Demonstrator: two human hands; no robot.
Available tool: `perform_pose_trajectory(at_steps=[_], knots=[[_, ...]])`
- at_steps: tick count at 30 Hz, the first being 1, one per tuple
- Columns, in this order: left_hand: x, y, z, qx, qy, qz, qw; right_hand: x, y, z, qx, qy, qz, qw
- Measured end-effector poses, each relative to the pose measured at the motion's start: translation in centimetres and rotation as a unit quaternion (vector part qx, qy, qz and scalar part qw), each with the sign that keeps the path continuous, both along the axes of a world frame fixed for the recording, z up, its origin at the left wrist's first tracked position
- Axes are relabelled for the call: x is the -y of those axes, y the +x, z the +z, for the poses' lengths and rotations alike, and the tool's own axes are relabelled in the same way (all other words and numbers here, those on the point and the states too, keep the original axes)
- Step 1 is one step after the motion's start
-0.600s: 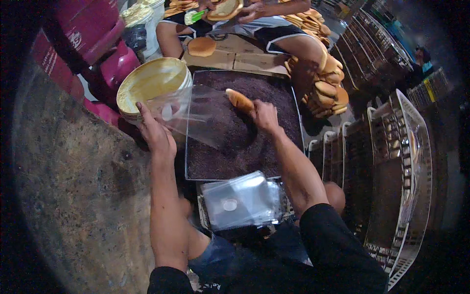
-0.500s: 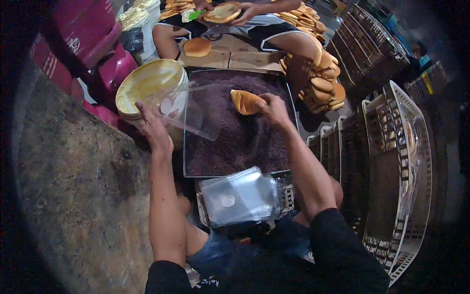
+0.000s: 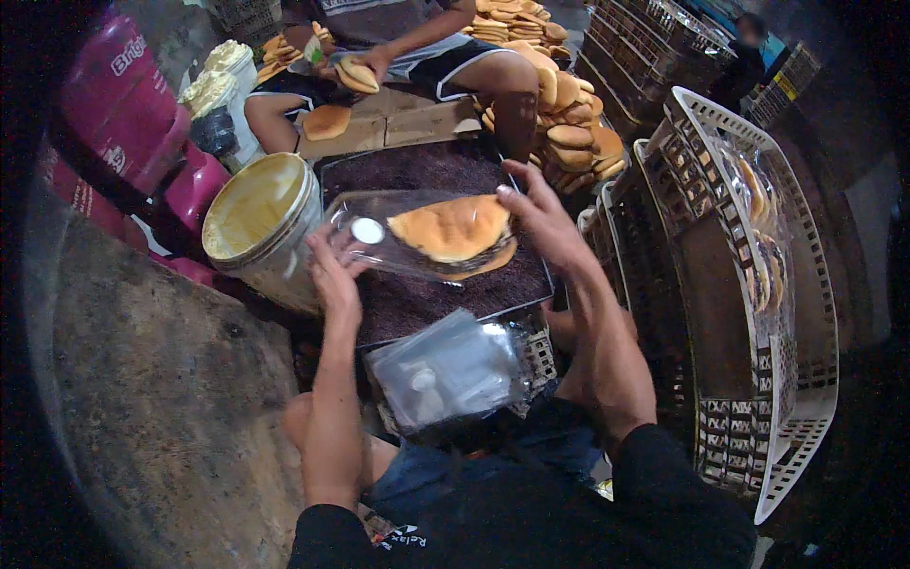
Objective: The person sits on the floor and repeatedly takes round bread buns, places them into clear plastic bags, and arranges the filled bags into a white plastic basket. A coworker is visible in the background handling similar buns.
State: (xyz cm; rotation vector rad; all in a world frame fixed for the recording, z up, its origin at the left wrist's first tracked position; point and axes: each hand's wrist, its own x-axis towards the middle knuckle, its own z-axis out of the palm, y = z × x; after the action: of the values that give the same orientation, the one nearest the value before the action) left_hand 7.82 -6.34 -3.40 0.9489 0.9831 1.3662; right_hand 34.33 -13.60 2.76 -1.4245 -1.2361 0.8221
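A folded flat bread (image 3: 450,228) with dark filling along its edge lies inside a clear plastic bag (image 3: 368,254), which has a white round sticker. My left hand (image 3: 336,284) grips the bag's left end near the sticker. At the other end, my right hand (image 3: 550,220) is closed on the bread's right edge, thumb on top and the other fingers partly hidden. Both hands hold the bag above a square tray (image 3: 417,171) of dark purple-brown crumbs. A stack of flat clear bags (image 3: 441,370) sits nearer my lap.
Left of the tray stands a tub (image 3: 254,213) smeared with pale cream. Opposite, a co-worker's hands (image 3: 365,66) hold a bread over cardboard (image 3: 403,121). Bread piles (image 3: 573,123) lie at the far right. A white plastic crate (image 3: 687,114) holding bagged breads stands on my right.
The folded bread has gone into the bag, and my hands now hold its two ends. The view has shifted. Across from me, the co-worker's bread is now folded.
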Motion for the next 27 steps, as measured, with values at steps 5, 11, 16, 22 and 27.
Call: perform_pose_trajectory(at_steps=[5, 11, 16, 22, 27], knots=[[3.6, 2.2, -0.3, 0.128, -0.057, -0.127, 0.982, 1.6, -4.8, 0.4, -0.070, 0.015, 0.030, 0.997], [3.6, 1.4, -0.2, 0.306, -0.144, -0.096, 0.936, 3.7, -9.7, 1.5, 0.337, 0.241, -0.026, 0.910], [3.3, 1.5, -2.7, 0.310, -0.206, -0.155, 0.915, 4.2, -12.6, 2.8, 0.450, 0.219, -0.060, 0.864], [4.7, 1.6, 0.7, -0.033, -0.110, -0.031, 0.993, 0.0, -12.7, -0.5, 0.450, -0.101, 0.065, 0.885], [4.1, 2.6, -2.1, -0.316, 0.001, -0.196, 0.928, -3.9, 1.9, 8.7, 0.531, -0.089, -0.113, 0.835]])
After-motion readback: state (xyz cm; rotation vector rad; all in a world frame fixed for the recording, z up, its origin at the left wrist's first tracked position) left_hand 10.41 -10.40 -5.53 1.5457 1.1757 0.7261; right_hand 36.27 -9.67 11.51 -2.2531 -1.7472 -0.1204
